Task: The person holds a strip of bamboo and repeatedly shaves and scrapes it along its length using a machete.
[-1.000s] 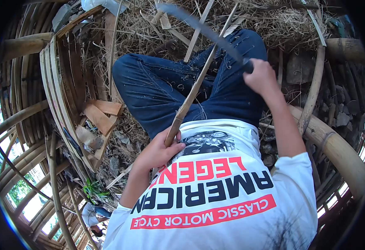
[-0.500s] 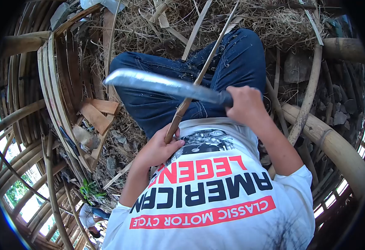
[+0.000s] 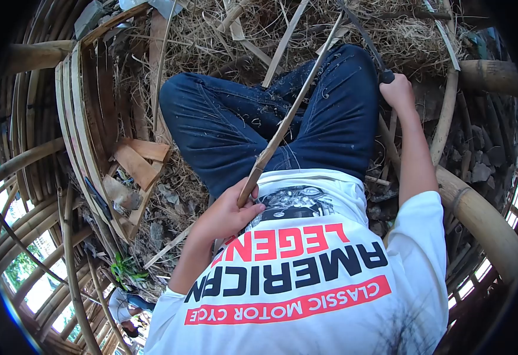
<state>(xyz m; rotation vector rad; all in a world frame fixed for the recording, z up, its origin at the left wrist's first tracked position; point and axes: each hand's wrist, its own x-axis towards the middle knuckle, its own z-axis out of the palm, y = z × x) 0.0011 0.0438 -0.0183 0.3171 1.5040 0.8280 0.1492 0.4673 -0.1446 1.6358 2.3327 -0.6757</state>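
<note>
A long split bamboo strip [image 3: 291, 116] slants from my waist up across my lap, past the knee on the right. My left hand [image 3: 230, 208], near my belly, is closed round its lower end. Out beyond that same knee, my right hand [image 3: 397, 92] grips the dark handle of a machete [image 3: 363, 36]. The blade points up and away to the left, seen nearly edge-on, and its tip runs to the top edge of the view. Blade and strip are apart. Small curled shavings lie on my dark jeans [image 3: 223, 127].
Pale fibre shavings [image 3: 401, 38] cover the ground ahead. Long bamboo slats [image 3: 75, 124] and broken wood pieces [image 3: 134, 165] are at the left. A thick bamboo pole [image 3: 483, 213] lies close on the right. Another person [image 3: 123, 307] is at lower left.
My right hand has swung the machete from across the bamboo strip out to the upper right, away from it. My left hand keeps its hold, nearly in the same place.
</note>
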